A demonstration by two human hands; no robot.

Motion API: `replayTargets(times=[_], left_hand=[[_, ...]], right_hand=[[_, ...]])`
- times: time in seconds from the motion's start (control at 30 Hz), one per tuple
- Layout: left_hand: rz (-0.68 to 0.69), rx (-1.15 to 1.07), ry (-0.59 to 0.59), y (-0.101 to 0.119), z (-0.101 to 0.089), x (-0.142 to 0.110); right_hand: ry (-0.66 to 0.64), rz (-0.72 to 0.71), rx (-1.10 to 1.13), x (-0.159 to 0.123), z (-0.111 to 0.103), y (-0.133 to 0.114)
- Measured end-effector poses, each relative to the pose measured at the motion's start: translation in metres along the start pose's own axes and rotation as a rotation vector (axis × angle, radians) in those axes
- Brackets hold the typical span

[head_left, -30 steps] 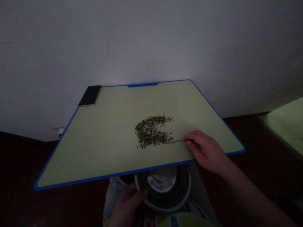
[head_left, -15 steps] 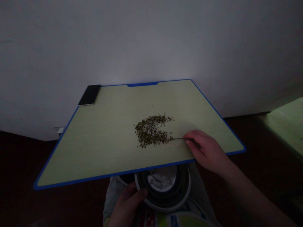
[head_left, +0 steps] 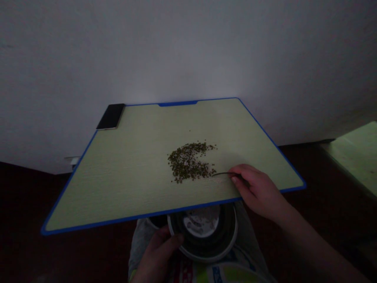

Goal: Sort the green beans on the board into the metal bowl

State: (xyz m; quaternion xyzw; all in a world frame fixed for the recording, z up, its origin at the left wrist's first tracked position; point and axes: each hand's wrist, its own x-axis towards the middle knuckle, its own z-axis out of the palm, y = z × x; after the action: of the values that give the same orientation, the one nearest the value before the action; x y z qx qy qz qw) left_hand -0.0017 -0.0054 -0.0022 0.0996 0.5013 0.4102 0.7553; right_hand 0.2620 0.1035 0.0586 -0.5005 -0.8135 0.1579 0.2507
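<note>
The right hand (head_left: 257, 190) is pinching a thin utensil (head_left: 222, 173), fingers closed on it, its tip reaching the near right edge of the dark grains (head_left: 188, 163); the grains are lying loosely spread on the pale, blue-edged board (head_left: 129, 169); the left hand (head_left: 160, 253) is gripping the left rim of a bowl (head_left: 206, 255) below the near edge; a phone (head_left: 111, 116) is resting at the far left corner.
</note>
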Motion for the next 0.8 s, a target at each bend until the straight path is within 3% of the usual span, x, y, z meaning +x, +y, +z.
replayTargets(times=[0.27, 0.8], left_hand=[[-0.026, -0.080, -0.092, -0.0015, -0.0025, 0.0010], [-0.017, -0.091, -0.093, 0.0014, 0.0016, -0.0015]], right_hand=[[-0.010, 0.006, -0.001, 0.0070, 0.0021, -0.0012], [-0.003, -0.015, -0.005, 0.0084, 0.0051, -0.0046]])
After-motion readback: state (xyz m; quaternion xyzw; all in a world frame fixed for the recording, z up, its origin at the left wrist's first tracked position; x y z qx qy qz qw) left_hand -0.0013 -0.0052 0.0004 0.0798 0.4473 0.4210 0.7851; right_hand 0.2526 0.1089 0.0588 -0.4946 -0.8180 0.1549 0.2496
